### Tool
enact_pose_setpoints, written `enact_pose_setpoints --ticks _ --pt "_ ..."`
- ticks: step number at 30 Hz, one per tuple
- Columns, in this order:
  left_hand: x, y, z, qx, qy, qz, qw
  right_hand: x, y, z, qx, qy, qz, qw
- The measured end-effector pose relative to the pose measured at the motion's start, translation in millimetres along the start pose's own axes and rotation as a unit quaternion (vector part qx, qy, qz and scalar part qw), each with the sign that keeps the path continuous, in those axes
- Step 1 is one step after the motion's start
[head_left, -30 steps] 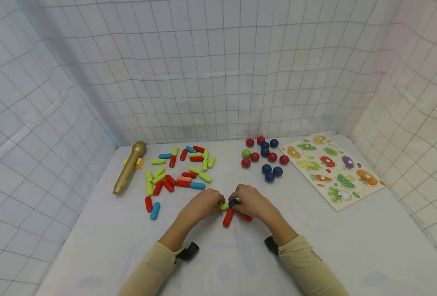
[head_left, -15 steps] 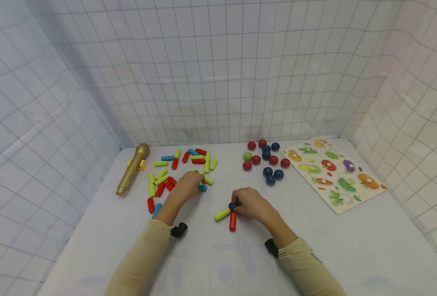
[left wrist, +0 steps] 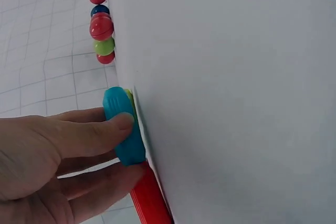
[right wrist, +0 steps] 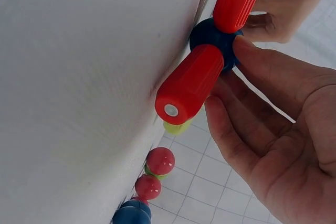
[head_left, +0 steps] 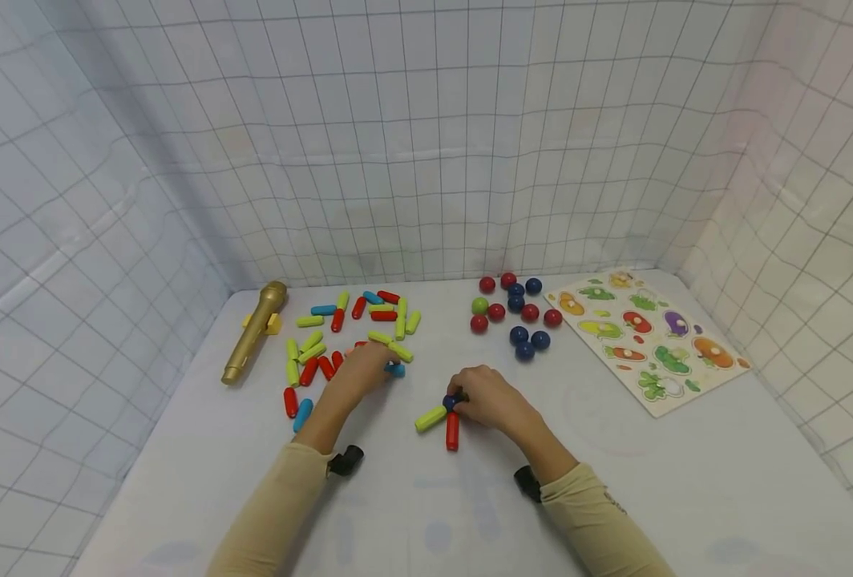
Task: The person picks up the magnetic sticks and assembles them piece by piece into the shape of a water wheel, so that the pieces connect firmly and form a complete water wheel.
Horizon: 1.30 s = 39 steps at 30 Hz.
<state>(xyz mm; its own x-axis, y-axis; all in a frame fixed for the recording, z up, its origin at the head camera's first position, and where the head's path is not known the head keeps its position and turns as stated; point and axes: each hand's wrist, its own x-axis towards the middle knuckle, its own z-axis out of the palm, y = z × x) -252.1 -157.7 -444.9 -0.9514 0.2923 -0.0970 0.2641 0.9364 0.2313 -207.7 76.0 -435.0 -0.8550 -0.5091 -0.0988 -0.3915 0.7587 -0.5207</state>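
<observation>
Left hand [head_left: 361, 373] moved to blue rod [left wrist: 130, 144], pinching it, right hand [head_left: 493, 397] pinching navy ball [right wrist: 205, 34]

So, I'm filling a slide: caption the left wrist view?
Left hand pinching a blue rod, a red rod beside it, balls beyond.

Navy ball [right wrist: 207, 35] out mid-surface [head_left: 686, 481], two ridged red rods [right wrist: 189, 85] and a lime-green rod [head_left: 430, 418] stuck on it. One red points straight away from the far edge, lime slants leftish. Bright blue rod [left wrist: 130, 142] is closer to that edge, further left.
</observation>
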Motion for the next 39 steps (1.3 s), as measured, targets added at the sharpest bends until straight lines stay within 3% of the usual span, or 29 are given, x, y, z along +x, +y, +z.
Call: enact_pose_setpoints --ticks 8,17,21,26,31,39 --pt "-5.0 -5.5 3.6 -0.027 0.009 -0.028 0.9992 0.8 -0.4 -1.7 -0.004 -0.001 -0.001 1.000" --pt "-11.6 -9.4 -1.0 -0.018 0.006 -0.021 0.9996 1.4 1.1 0.3 -0.009 -0.003 -0.011 1.000" --pt "-20.3 3.0 -4.2 -0.033 -0.011 -0.008 0.9994 2.2 0.9 0.2 -0.010 -0.007 -0.019 1.000" --pt "-29.3 27.0 -7.6 -0.041 -0.019 0.046 0.9979 2.4 -1.1 -1.4 -0.010 -0.005 -0.024 1.000" --pt "-34.9 44.6 -5.8 -0.027 -0.032 0.071 0.9966 2.0 -0.9 -0.4 -0.004 -0.007 -0.031 0.999" --pt "-33.9 59.7 6.8 0.007 -0.031 0.094 0.9951 1.0 0.0 0.0 -0.007 -0.004 -0.024 1.000"
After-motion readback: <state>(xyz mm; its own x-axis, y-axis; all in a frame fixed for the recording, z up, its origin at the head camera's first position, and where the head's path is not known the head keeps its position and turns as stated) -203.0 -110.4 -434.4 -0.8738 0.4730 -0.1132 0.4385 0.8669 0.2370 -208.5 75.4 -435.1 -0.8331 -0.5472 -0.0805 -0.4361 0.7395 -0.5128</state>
